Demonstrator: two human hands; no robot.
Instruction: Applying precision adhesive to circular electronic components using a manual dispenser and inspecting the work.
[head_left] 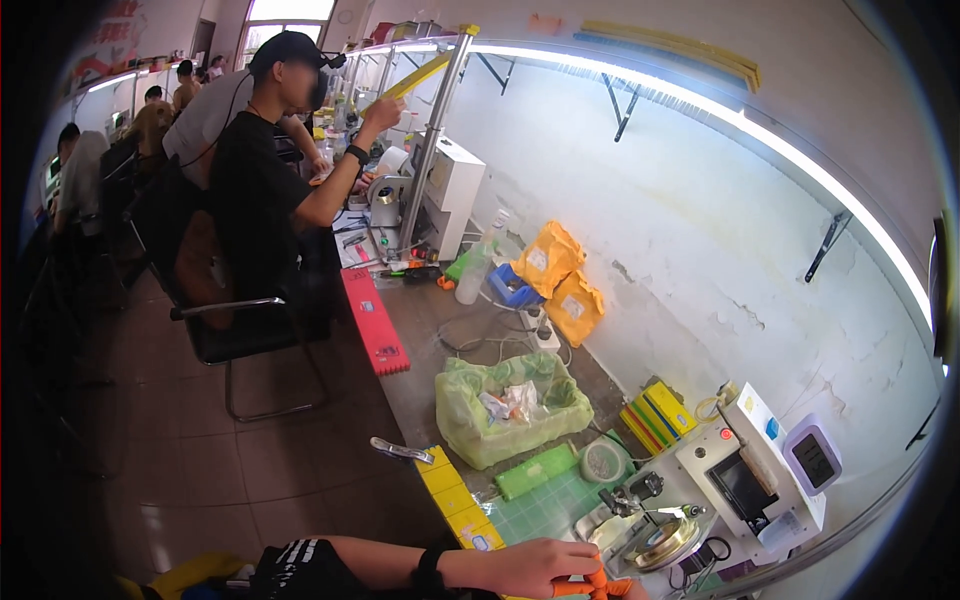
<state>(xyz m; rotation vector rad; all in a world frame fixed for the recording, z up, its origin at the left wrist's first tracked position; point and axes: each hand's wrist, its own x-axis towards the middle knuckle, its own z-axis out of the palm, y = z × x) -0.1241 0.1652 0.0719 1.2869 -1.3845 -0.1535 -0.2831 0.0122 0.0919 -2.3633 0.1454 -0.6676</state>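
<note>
Head view: workbench with one lined bin and one hand at the bottom edge.
One hand (535, 568) is curled around an orange-handled tool (598, 585) beside a white machine (745, 480). One bin lined with a green bag (505, 400) holds crumpled wrappers; two yellow pouches (560, 275) lean against the wall.

I see through one camera on the person's head, turned left and looking down along the long bench (420, 330). The hand (535, 568) sits close at the bottom edge, and the co-worker (255, 180) sits far off.
</note>
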